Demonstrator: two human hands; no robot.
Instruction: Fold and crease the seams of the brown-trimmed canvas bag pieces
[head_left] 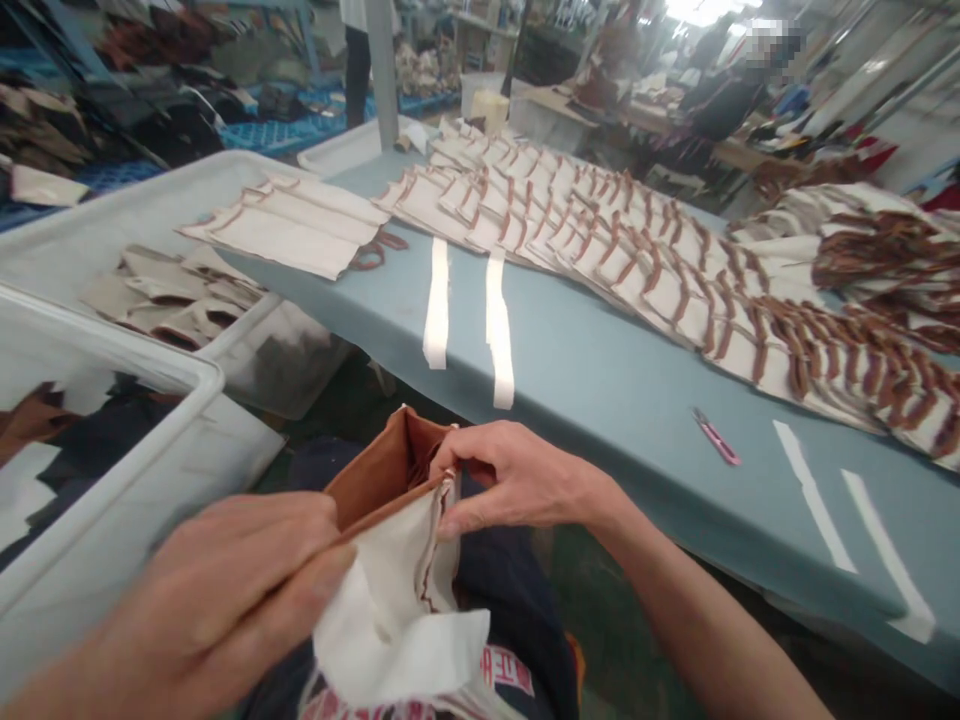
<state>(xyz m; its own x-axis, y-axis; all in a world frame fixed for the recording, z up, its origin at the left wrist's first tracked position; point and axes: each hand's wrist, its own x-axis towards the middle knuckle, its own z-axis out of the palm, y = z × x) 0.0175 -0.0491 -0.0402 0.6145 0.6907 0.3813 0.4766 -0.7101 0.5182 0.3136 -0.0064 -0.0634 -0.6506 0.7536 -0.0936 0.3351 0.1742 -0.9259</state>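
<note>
Close to my body is a sewn fabric pouch [397, 560], cream cloth outside and brown lining inside, its mouth facing up. My left hand [247, 570], blurred, grips the near left part of its rim. With thumb and fingers my right hand [510, 475] pinches the right corner of the rim, where a dark seam runs down. A loose white flap of cloth [405, 650] hangs at the lower front. The pouch's underside is hidden.
A blue-grey table [585, 380] stands ahead, bearing overlapping rows of cream pieces with brown edges [570, 220], white strips [437, 310] and a pink-handled cutter [716, 437]. At left, white bins [202, 375] hold cloth pieces. A person [739, 85] sits far back.
</note>
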